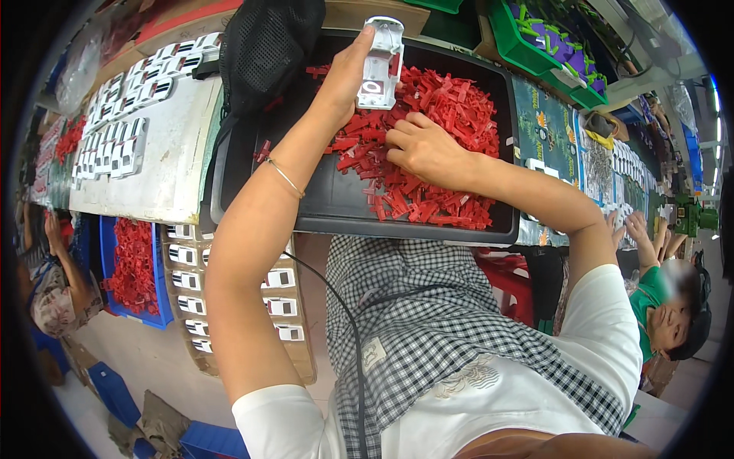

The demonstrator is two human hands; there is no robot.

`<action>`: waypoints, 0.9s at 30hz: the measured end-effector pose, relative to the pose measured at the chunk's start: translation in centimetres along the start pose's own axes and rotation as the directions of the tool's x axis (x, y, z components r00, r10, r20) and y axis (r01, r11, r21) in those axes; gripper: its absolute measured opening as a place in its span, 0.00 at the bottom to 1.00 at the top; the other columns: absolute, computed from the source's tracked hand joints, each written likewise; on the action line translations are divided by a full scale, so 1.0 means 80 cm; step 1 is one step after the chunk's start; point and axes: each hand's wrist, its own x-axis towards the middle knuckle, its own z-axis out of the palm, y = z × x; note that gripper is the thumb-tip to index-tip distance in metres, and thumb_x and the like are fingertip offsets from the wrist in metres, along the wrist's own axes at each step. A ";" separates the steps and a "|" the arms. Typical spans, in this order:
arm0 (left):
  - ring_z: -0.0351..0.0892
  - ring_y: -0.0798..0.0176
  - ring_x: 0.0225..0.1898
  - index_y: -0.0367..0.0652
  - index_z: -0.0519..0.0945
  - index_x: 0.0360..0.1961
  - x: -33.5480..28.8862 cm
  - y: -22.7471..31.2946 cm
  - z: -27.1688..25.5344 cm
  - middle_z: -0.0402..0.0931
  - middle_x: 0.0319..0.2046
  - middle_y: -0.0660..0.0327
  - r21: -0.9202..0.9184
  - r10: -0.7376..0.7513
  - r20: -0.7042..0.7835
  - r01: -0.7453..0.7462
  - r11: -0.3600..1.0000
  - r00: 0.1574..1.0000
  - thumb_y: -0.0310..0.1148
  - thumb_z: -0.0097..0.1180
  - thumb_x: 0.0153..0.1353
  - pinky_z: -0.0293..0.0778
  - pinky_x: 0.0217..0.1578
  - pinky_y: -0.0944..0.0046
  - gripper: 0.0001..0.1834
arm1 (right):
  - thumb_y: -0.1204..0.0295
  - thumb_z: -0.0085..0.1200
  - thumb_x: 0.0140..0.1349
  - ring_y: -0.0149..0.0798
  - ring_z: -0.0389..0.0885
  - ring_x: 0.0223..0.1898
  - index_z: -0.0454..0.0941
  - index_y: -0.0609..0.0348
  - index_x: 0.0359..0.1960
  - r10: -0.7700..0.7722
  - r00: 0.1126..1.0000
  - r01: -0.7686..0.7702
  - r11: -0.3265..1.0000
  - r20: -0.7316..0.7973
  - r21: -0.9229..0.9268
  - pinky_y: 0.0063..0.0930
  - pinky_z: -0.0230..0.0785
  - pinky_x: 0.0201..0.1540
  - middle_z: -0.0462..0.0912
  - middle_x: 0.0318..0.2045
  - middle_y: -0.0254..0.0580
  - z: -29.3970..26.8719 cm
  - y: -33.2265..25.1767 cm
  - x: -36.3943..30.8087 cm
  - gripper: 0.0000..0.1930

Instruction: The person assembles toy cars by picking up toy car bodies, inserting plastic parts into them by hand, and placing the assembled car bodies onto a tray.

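Left hand: grip clamped on a white toy car body. It's held above the far side of the black tray, long axis running away from the wearer. Red patch with a pale ring shows near the body's lower end. Thumb side mostly hidden behind the body, so exact finger placement there is unclear.

Right hand: down on the heap of red plastic parts, just below and right of the car body, not touching it. Fingers curled and bunched; can't tell whether the grip is closed on a part or just resting in the heap.

Heap fills the middle and right of the tray; a few loose pieces lie at left. Tray's near-left floor shows bare black.

Around it: black mesh bag overlaps the tray's far-left corner. White tabletop at left carries rows of white car bodies. Below that, a blue bin of red parts, next to a brown cardboard tray with more white bodies, partly covered by the left forearm. Far right, green bin with purple and green parts. Co-worker in a green top further right.
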 end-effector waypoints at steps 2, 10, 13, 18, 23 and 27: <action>0.83 0.62 0.32 0.38 0.76 0.47 0.000 -0.002 -0.003 0.81 0.34 0.56 -0.054 -0.001 -0.034 0.000 0.999 0.999 0.55 0.40 0.70 0.82 0.34 0.61 0.29 | 0.72 0.59 0.49 0.41 0.72 0.40 0.78 0.55 0.30 0.042 0.998 -0.038 0.996 -0.042 0.085 0.36 0.62 0.48 0.74 0.34 0.38 -0.010 0.000 0.002 0.06; 0.80 0.67 0.33 0.41 0.76 0.46 -0.011 -0.004 0.009 0.79 0.35 0.61 -0.154 -0.116 -0.081 0.103 0.983 0.990 0.49 0.43 0.70 0.78 0.35 0.63 0.22 | 0.72 0.61 0.50 0.41 0.73 0.39 0.79 0.55 0.28 0.358 0.871 -0.296 0.929 -0.337 0.222 0.35 0.63 0.43 0.75 0.33 0.36 -0.066 0.031 0.021 0.04; 0.78 0.71 0.32 0.41 0.79 0.41 -0.011 -0.005 0.010 0.79 0.35 0.63 0.048 -0.048 -0.121 0.054 0.997 0.992 0.49 0.45 0.69 0.74 0.31 0.68 0.21 | 0.73 0.61 0.49 0.41 0.75 0.39 0.79 0.57 0.26 0.430 0.875 -0.378 0.894 -0.221 0.241 0.35 0.66 0.44 0.76 0.34 0.37 -0.078 0.034 0.027 0.04; 0.77 0.72 0.32 0.42 0.79 0.40 -0.010 -0.007 0.007 0.78 0.34 0.64 0.028 -0.011 -0.119 0.014 1.000 0.993 0.48 0.47 0.68 0.72 0.30 0.70 0.20 | 0.75 0.59 0.49 0.43 0.76 0.37 0.80 0.59 0.27 0.580 0.785 -0.389 0.734 -0.217 0.557 0.32 0.69 0.42 0.77 0.32 0.38 -0.072 0.040 0.039 0.04; 0.77 0.71 0.38 0.42 0.78 0.47 -0.011 -0.009 0.004 0.77 0.39 0.64 0.077 -0.031 -0.076 0.037 0.996 0.997 0.47 0.47 0.69 0.75 0.37 0.68 0.19 | 0.76 0.62 0.48 0.42 0.73 0.38 0.79 0.56 0.30 0.402 0.735 -0.369 0.913 -0.546 0.175 0.34 0.67 0.40 0.76 0.34 0.37 -0.040 0.053 0.058 0.07; 0.78 0.70 0.40 0.41 0.76 0.47 -0.013 -0.012 0.011 0.77 0.40 0.64 -0.086 -0.053 -0.034 0.050 0.995 0.998 0.45 0.45 0.70 0.77 0.40 0.65 0.18 | 0.75 0.62 0.45 0.42 0.72 0.42 0.79 0.56 0.29 0.355 0.749 -0.419 0.908 -0.559 0.015 0.37 0.63 0.47 0.76 0.38 0.35 -0.019 0.062 0.051 0.08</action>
